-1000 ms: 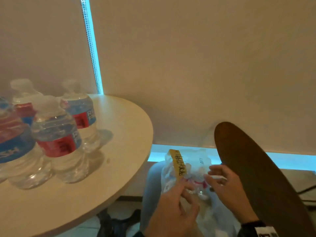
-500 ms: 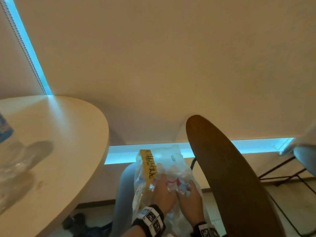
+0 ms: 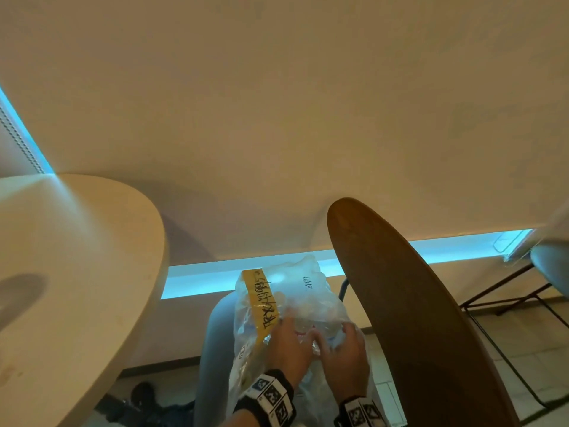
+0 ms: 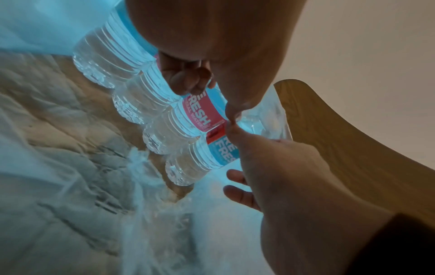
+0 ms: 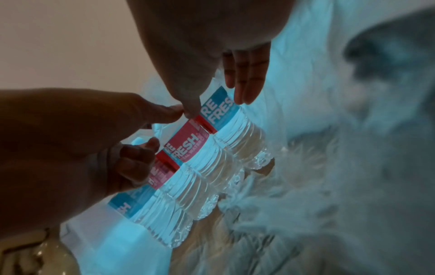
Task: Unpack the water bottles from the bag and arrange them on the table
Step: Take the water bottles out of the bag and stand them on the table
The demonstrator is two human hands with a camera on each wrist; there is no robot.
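Note:
A clear plastic bag with a strip of yellow tape stands below the table's right edge, and both my hands are in it. Several water bottles with red and blue labels lie side by side inside, also seen in the right wrist view. My left hand curls its fingers over the labels of the middle bottles. My right hand holds the end bottle, fingers on its far side and thumb on the near side. The two thumbs touch. The bottle caps are hidden.
The round pale table fills the left, with only a shadow on the part in view. A brown wooden chair back rises right of the bag. A grey padded seat sits under the bag. A metal-legged chair stands far right.
The head view has swung right, so the bottles standing on the table have left the frame. Both hands have gone from the bag's top deeper in, onto the bottles.

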